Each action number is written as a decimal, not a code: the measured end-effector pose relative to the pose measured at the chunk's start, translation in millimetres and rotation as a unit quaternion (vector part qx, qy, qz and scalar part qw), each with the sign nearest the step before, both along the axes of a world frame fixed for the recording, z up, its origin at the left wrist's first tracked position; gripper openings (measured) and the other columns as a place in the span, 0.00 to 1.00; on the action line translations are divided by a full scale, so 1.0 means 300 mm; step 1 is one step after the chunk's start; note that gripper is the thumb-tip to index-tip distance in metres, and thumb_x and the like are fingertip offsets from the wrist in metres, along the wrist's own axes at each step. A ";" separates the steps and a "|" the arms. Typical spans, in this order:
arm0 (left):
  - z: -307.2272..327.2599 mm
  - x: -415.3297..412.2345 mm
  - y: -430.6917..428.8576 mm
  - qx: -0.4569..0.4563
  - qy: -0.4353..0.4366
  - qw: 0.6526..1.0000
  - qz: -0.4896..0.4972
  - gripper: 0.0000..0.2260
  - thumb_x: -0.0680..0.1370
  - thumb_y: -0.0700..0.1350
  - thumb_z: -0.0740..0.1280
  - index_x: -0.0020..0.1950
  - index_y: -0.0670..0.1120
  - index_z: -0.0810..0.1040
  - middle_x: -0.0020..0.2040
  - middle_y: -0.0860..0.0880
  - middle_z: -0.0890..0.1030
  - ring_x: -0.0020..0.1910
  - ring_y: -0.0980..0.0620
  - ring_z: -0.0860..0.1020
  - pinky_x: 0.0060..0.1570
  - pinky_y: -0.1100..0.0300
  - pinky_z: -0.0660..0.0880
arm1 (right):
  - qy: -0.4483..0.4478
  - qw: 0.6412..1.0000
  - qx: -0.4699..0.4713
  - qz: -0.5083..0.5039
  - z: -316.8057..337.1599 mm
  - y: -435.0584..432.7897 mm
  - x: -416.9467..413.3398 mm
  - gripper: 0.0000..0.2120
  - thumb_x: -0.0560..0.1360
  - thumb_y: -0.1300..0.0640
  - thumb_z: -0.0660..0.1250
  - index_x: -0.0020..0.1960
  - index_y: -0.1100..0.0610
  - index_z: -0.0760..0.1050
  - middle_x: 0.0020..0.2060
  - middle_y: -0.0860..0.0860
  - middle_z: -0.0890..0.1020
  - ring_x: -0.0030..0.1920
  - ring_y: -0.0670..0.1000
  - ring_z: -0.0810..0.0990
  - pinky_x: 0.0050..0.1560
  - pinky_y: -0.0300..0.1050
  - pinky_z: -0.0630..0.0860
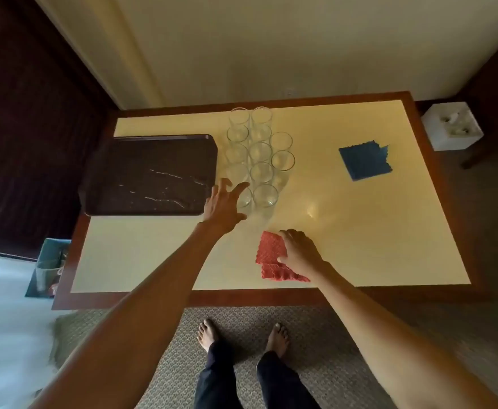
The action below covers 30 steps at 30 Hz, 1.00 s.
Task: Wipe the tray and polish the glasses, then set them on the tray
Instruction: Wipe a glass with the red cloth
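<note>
Beside the tray (141, 160) (bare, nothing on it yet) the glasses (259, 154) stand clustered on the table (359, 231). My left hand (224, 206) reaches toward them, fingers spread, gripping nothing; my right hand (299, 252) curls over the red cloth (271, 252). Thin, slick, breakable, I judge: grasp each low around its wall.

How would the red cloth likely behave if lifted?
The red cloth lies flat in folded layers, so it would probably droop and unfold. Thin and small, it is likely light; its knobbly weave should resist slipping.
</note>
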<state>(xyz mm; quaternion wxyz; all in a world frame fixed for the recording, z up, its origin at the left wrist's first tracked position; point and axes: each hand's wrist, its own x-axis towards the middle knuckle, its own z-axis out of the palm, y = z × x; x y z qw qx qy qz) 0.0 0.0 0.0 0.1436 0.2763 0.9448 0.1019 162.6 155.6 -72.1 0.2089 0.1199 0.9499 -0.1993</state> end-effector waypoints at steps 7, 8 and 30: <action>-0.026 -0.015 0.006 -0.024 0.004 1.000 -0.016 0.36 0.76 0.45 0.78 0.80 0.54 0.65 0.73 0.40 0.64 0.67 0.40 0.70 0.58 0.46 0.80 | 0.017 0.997 0.080 -0.006 -0.016 -0.021 0.011 0.33 0.75 0.49 0.73 0.74 0.57 0.64 0.69 0.55 0.72 0.69 0.57 0.70 0.68 0.53 0.68; -0.025 -0.016 0.007 -0.029 0.006 0.999 -0.019 0.36 0.76 0.43 0.77 0.80 0.53 0.65 0.72 0.39 0.64 0.66 0.40 0.71 0.58 0.46 0.80 | 0.021 0.996 0.091 -0.010 -0.017 -0.022 0.013 0.32 0.75 0.49 0.73 0.73 0.57 0.66 0.67 0.55 0.72 0.68 0.57 0.70 0.67 0.53 0.68; 0.159 -0.141 -0.188 0.094 -0.136 0.985 0.051 0.35 0.66 0.51 0.85 0.67 0.47 0.72 0.62 0.45 0.77 0.58 0.45 0.77 0.53 0.52 0.77 | 0.016 0.974 -0.213 -0.075 0.238 -0.007 -0.079 0.21 0.75 0.51 0.74 0.34 0.52 0.63 0.29 0.47 0.69 0.30 0.46 0.66 0.30 0.38 0.58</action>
